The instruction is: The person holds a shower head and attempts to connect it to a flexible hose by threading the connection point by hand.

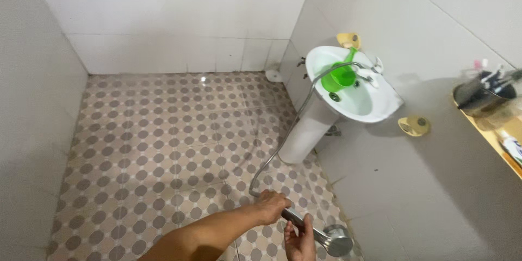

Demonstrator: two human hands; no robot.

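**Head view: two hands on a metal shower head over a patterned tile floor**

Head camera looks down into a tiled bathroom corner. At the bottom edge, the left hand [272,206] comes in on a bare forearm from the lower left and is wrapped around the handle of a silver metal hand shower head [321,232], fingers curled over the shaft. The right hand [300,239] rises from the bottom edge just below that handle, its fingers loosely bent and touching the underside of the shaft near the round spray face; whether it truly grips or only steadies the handle cannot be told. The round face of the shower head sits low and to the right of both hands, close above the floor.

From the handle, a flexible silver metal hose [288,136] loops down towards the floor, then climbs in a long arc to the tap [368,70] of a white ceramic pedestal washbasin [380,110] fixed against the right wall. Inside the basin lies a bright green plastic scoop with a handle [340,78], tilted against the rim. A small yellow soap dish [348,39] sits on the wall above the basin, and another yellow dish [414,125] on the wall just beside it. Further right, a yellow-edged shelf [492,136] carries a dark cup of brushes [481,95].

The floor of beige tiles with brown dots [163,141] looks wet and shiny, and white wall tiles [163,16] close in the corner.
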